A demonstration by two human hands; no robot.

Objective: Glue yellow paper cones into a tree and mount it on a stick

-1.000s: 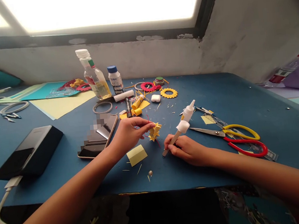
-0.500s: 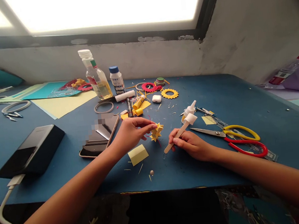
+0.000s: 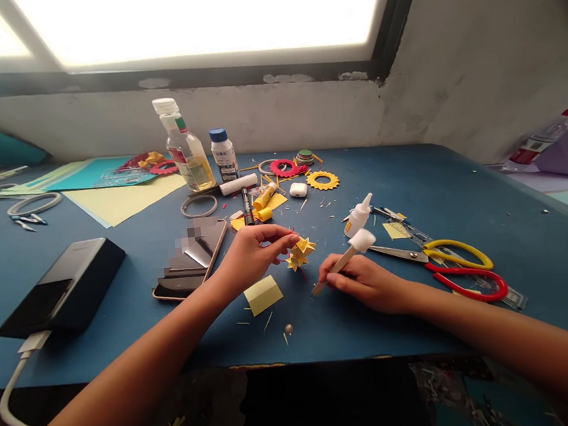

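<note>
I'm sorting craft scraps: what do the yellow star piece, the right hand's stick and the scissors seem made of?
The yellow star piece looks like matte paper, with its crisp folded points. The stick seems to be bare wood: pale tan, flat and dull. The scissors have grey blades, probably metal, and smooth, glossy red and yellow handles, likely plastic.

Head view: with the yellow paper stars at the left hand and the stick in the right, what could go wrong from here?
1. The left hand pinches at the top of the yellow paper stars; too firm a squeeze might crumple their points.
2. The white bottle appears just beyond the upper end of the stick in the right hand; a swing could knock it.
3. The small bead lies loose near the table's front edge and might roll off.
</note>
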